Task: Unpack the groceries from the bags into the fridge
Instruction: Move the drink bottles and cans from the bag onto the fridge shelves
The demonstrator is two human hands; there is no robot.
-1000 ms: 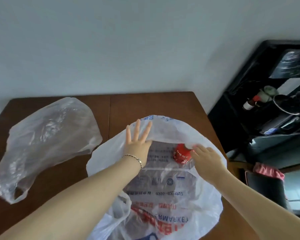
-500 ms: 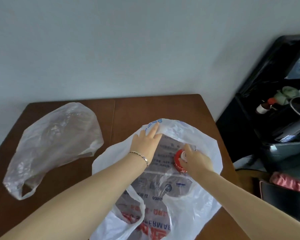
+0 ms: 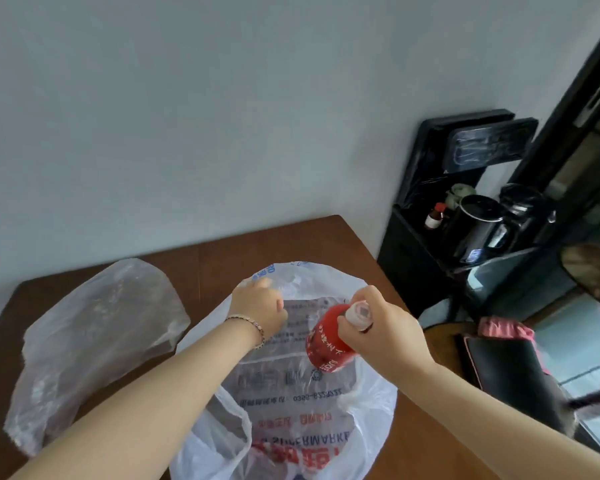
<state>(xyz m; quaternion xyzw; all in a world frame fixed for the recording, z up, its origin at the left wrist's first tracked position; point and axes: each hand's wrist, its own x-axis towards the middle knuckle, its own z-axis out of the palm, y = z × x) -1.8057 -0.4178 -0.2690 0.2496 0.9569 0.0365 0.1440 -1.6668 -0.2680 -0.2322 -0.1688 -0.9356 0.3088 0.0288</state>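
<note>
Right hand [image 3: 385, 327]: fingers and thumb curled round the neck of a small red-labelled plastic bottle with a white cap [image 3: 326, 344], held tilted just above the open mouth of the white printed plastic supermarket bag [image 3: 371, 403] on the brown wooden table [image 3: 291, 240]. Left hand [image 3: 260, 306]: fingers curled, pinching the bag's far rim. A crumpled clear plastic bag [image 3: 97, 334] lies apart, to the left. Judgement: the bottle appears light, rigid and smooth; the neck grip serves for lifting, a body grip is safer for carrying
</note>
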